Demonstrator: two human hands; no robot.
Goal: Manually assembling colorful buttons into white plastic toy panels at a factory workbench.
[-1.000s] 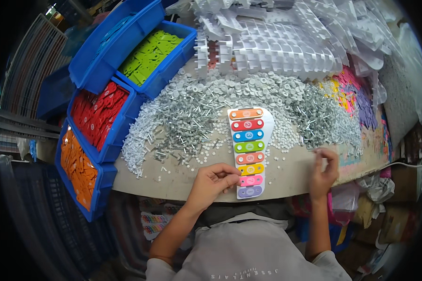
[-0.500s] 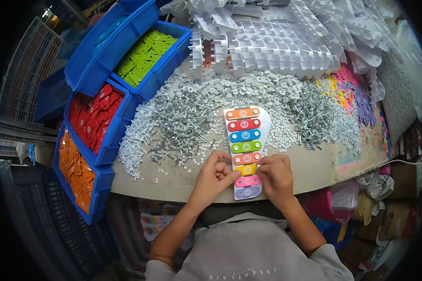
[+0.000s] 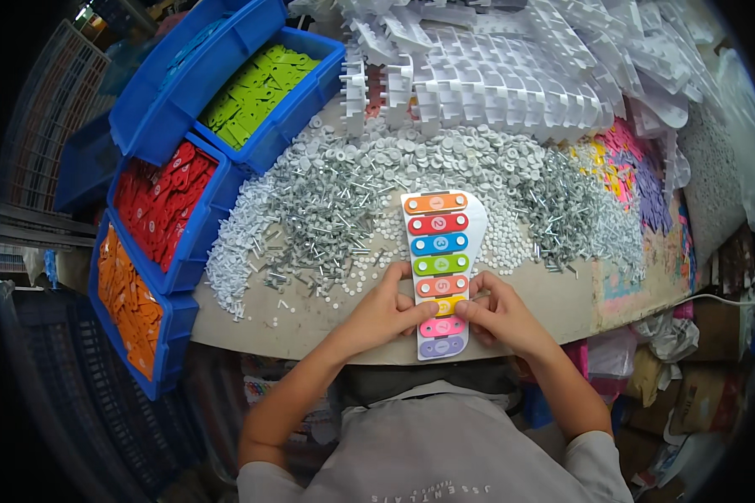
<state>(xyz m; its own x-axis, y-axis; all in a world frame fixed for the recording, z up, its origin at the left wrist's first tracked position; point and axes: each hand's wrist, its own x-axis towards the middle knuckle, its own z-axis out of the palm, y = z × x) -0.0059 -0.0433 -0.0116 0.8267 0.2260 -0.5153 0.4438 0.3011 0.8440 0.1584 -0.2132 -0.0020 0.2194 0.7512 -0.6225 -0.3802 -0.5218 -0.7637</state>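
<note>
Observed a toy xylophone [image 3: 438, 277] lying flat on the table [image 3: 545, 306], with lower end near the edge closest to the person. Counted eight coloured bars, with white caps [image 3: 460, 220] on both ends of the upper five. Found the left hand [image 3: 386, 312] grasping the xylophone's left edge, with thumb on the left end of the yellow bar [image 3: 446, 307]. Found the right hand [image 3: 505, 318] at the right edge, with thumb at the same bar's right end and fingers curled; cannot tell whether pinching a small part. Noted, farther out, heaps of metal pins [image 3: 331, 210] and white discs [image 3: 432, 155], with white plastic frames [image 3: 512, 92] piled behind. Recorded, to the left, blue bins [image 3: 298, 105] holding green, red and orange pieces; to the right, pink and purple pieces [image 3: 646, 189].
</note>
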